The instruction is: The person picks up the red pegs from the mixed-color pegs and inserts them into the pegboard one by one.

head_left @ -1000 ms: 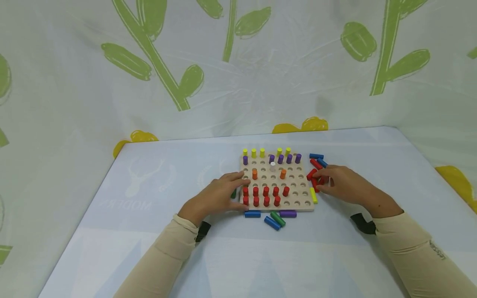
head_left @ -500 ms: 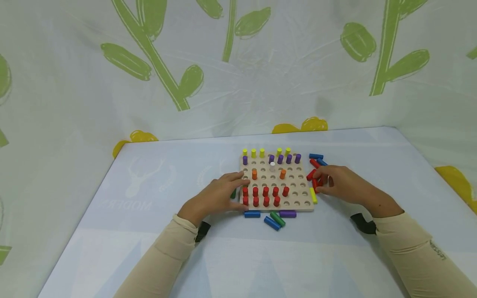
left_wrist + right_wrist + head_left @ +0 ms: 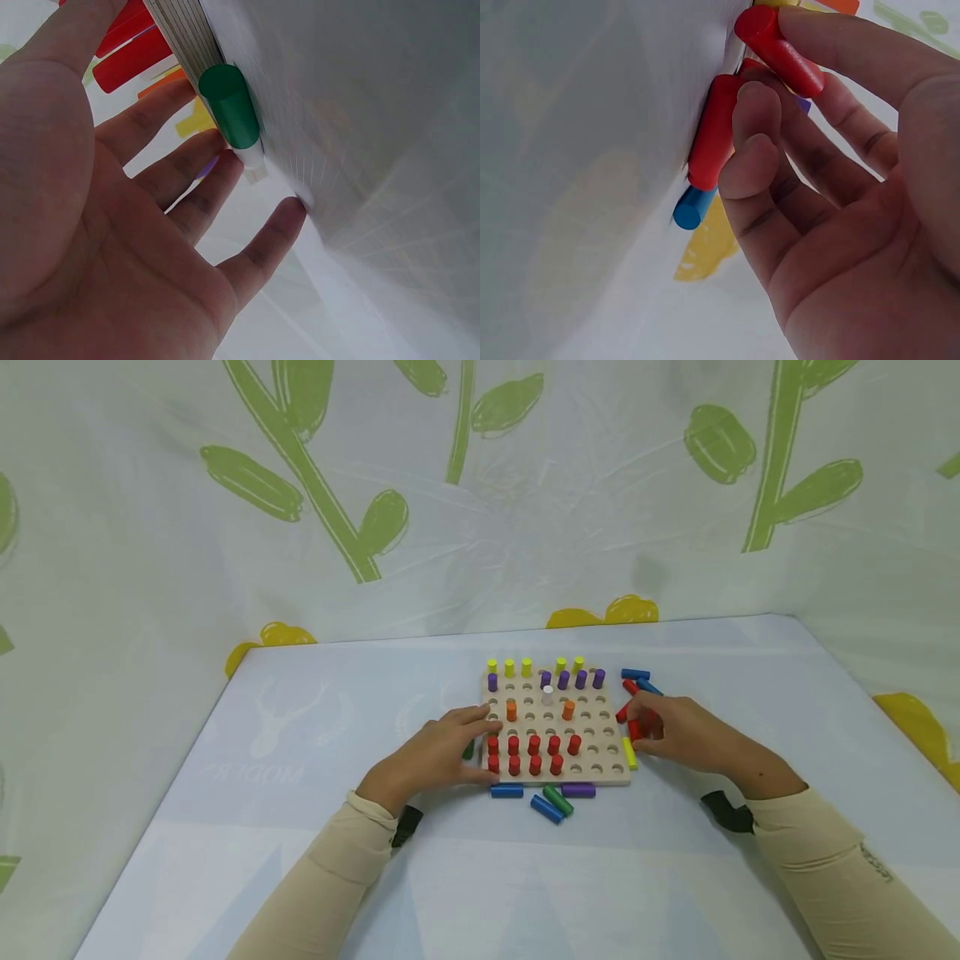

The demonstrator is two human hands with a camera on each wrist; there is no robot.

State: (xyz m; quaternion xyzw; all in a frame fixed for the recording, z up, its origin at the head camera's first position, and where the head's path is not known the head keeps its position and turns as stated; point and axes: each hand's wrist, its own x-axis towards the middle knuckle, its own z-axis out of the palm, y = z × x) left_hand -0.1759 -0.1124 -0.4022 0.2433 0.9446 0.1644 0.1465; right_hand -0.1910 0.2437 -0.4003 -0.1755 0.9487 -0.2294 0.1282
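A wooden peg board (image 3: 577,781) lies on the table with red, orange, white, purple and yellow pegs upright in some of its holes. At its left edge rests my left hand (image 3: 435,747), fingers spread and loosely bent, thumb near the front corner. A green peg (image 3: 231,109) lies along that edge by the fingertips in the left wrist view. Right of the board, my right hand (image 3: 690,735) pinches a red peg (image 3: 791,60) between thumb and fingers. Another red peg (image 3: 714,135) lies right beside those fingers, with a blue peg (image 3: 690,208) beyond it.
Loose blue pegs (image 3: 635,674) lie past the board's back right. A yellow peg (image 3: 629,753) lies by its right edge. Along the front are a blue peg (image 3: 507,791), a green peg (image 3: 558,800), a purple peg (image 3: 578,791) and another blue peg (image 3: 547,809).
My right hand has shifted slightly left, its fingers reaching further over the loose red pegs. My left hand stays at the board's edge.
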